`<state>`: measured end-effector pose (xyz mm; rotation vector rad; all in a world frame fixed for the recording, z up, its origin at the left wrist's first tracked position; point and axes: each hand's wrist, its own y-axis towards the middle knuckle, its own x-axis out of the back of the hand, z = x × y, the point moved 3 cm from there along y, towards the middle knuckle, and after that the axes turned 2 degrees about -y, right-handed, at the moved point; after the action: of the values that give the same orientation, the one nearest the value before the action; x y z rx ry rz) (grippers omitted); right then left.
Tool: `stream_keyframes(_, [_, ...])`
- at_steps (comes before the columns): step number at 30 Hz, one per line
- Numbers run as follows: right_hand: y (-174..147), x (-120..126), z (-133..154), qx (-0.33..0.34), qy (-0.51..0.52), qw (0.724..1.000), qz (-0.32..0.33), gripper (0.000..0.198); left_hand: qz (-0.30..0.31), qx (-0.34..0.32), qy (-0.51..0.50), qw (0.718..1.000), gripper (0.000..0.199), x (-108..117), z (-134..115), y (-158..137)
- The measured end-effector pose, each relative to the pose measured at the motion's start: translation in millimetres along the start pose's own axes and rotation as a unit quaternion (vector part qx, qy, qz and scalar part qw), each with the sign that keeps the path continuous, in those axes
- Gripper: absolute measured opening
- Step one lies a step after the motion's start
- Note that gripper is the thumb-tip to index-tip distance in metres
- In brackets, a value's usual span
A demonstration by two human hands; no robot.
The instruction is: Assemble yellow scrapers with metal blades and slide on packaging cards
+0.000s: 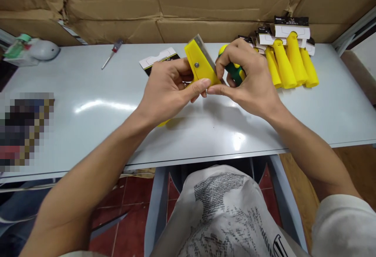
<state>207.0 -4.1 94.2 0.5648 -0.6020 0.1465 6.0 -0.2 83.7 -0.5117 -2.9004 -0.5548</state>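
A yellow plastic scraper (202, 63), with a long metal blade along one edge and a screw in its side, is held up over the table. My left hand (170, 82) is closed on it, with the thumb along its lower end. My right hand (249, 73) keeps a green-and-yellow tool handle (235, 71) in its curled fingers; the tool's working end is hidden. The right thumb and forefinger meet the scraper's lower corner beside the blade. Behind my left hand lies a black-and-white card (160, 58). Part of a yellow piece (163, 123) shows under my left wrist.
At the back right lie several yellow sleeves (290, 63) with black-and-white header cards. A small screwdriver (112, 54) rests at the back left, near a white mouse-shaped object (44, 49). A blurred-out item (25, 131) sits on the left. Cardboard (188, 6) stands behind the table (88, 131).
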Motion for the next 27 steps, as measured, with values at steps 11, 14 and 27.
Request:
stream_keyframes(11, [4.0, 2.6, -5.0, -0.006, 0.015, 0.999, 0.045, 0.034, 0.020, 0.026, 0.032, 0.999, 0.029, -1.5, 3.0, -0.8])
stream_keyframes(14, [4.5, 2.8, -5.7, -0.013, 0.021, 0.999, 0.048, 0.034, 0.016, 0.023, 0.023, 0.999, 0.027, -2.0, 4.8, 0.1])
stream_keyframes(27, [4.5, 5.9, -0.7, 0.075, -0.068, 0.993, 0.059, 0.029, 0.046, -0.002, -0.022, 0.999, 0.023, -0.5, 10.9, 2.3])
